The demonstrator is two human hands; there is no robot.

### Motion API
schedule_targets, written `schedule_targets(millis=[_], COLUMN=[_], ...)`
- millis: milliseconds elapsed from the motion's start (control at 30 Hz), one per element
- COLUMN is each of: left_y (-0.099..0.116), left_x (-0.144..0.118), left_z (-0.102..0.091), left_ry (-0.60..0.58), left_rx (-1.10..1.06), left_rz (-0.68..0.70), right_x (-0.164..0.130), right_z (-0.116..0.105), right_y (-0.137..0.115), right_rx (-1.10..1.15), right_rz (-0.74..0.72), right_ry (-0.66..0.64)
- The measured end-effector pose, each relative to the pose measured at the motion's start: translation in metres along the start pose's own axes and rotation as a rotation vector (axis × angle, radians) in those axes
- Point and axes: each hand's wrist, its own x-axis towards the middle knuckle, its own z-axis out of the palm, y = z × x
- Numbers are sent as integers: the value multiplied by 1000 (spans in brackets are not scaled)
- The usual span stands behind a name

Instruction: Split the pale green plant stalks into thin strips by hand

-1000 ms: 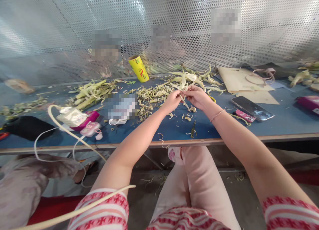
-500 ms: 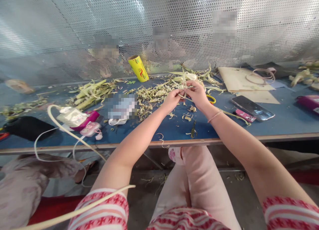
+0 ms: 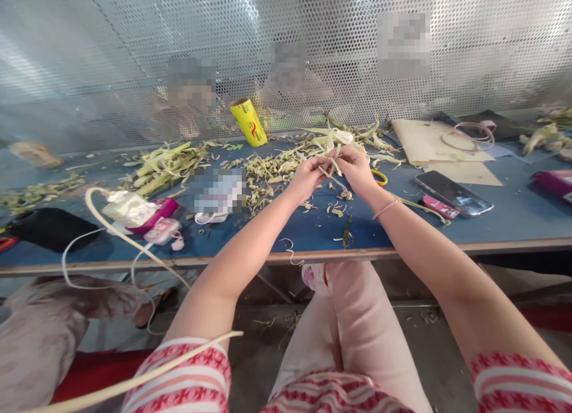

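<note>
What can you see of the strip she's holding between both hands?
The strip is a thin, pale yellow-green piece of plant leaf, dry-looking and narrow. It runs slanted, from the fingers of the left hand down and right beneath the right hand. Both hands pinch its upper end, above the blue table, in front of the pile of scraps. Its far end is too thin to trace.

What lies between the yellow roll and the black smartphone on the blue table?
Head view: pale leaf scraps, both hands (left hand, right hand) pinching a leaf strip, yellow ring.
</note>
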Motion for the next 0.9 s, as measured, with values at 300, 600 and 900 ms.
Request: schedule_targets(millis=[300,600,900], left_y=[-5,-10,-6], left_x=[6,6,3], left_z=[-5,-2,0], left_ry=[-19,-48,110], left_rx=[-24,-88,-27], left_rz=[-42,-113,-105], right_x=[-4,0,0], right_z=[0,-1,2], right_y=[-8,4,3], right_rx=[-193,-166,-72], right_rz=[-75,32,67], right_ry=[-6,-103,-47])
